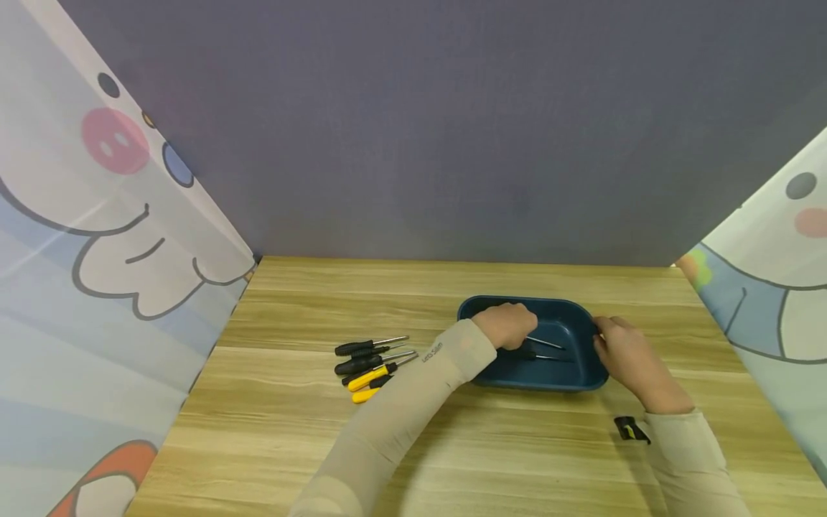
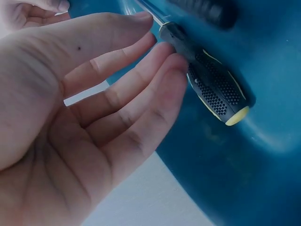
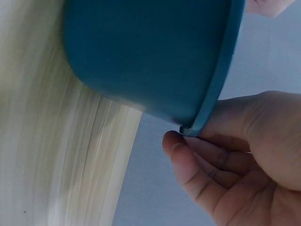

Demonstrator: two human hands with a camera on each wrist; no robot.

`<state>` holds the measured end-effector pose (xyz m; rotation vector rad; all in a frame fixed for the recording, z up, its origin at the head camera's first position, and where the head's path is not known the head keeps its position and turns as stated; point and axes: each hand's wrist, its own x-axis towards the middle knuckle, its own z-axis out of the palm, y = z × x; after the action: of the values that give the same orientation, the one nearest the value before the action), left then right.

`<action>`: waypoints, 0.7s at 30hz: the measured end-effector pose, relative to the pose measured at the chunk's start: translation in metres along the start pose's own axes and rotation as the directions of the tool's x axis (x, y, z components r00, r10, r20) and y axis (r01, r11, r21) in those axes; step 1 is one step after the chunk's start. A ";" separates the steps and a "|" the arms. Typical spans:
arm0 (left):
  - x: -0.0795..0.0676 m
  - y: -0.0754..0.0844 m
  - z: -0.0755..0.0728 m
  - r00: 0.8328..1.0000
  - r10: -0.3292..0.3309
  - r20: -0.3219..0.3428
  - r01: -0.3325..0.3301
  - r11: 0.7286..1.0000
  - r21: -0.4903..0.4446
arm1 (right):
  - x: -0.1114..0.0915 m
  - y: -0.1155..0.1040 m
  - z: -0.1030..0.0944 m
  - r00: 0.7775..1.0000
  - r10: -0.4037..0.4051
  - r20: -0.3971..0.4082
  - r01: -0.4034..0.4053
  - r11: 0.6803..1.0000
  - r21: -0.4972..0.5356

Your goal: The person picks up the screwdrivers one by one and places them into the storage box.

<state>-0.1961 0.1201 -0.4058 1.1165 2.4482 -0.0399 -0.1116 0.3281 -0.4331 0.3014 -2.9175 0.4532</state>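
A dark blue plastic bin (image 1: 536, 388) stands on the table. Over its left part is my left hand (image 1: 507, 327), fingers loosely bent and thumb apart from them. Its fingertips lie at a black screwdriver (image 2: 207, 75) with yellow trim, inside the bin; whether they touch it I cannot tell. Beside that one lies a second dark handle (image 2: 209, 9), partly cut off. Two metal shafts show on the bin floor in the head view. At the bin's right end, my right hand (image 1: 629, 359) pinches the rim (image 3: 211, 108) between thumb and fingers.
Several black screwdrivers (image 1: 354, 365) and yellow-handled ones (image 1: 367, 378) lie left of the bin, partly behind my left sleeve. A small black object (image 1: 629, 429) lies near my right wrist. A grey panel (image 1: 452, 143) rises behind the wooden table (image 1: 517, 445).
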 end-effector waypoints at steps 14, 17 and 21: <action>-0.038 -0.015 -0.015 0.986 0.075 -0.150 -0.061 0.994 0.096 | 0.001 0.002 0.002 1.000 -0.021 -0.018 0.021 1.000 0.007; -0.059 -0.026 -0.016 0.978 0.057 -0.201 -0.032 0.992 0.121 | 0.001 0.003 0.003 0.999 -0.025 -0.023 0.025 1.000 0.014; -0.087 -0.041 -0.015 0.966 0.026 -0.257 0.014 0.988 0.152 | 0.001 0.004 0.002 0.999 -0.027 -0.021 0.027 0.999 0.021</action>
<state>-0.1818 0.0344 -0.3631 1.2652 2.7110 -0.0868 -0.1137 0.3312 -0.4356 0.3364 -2.8870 0.4810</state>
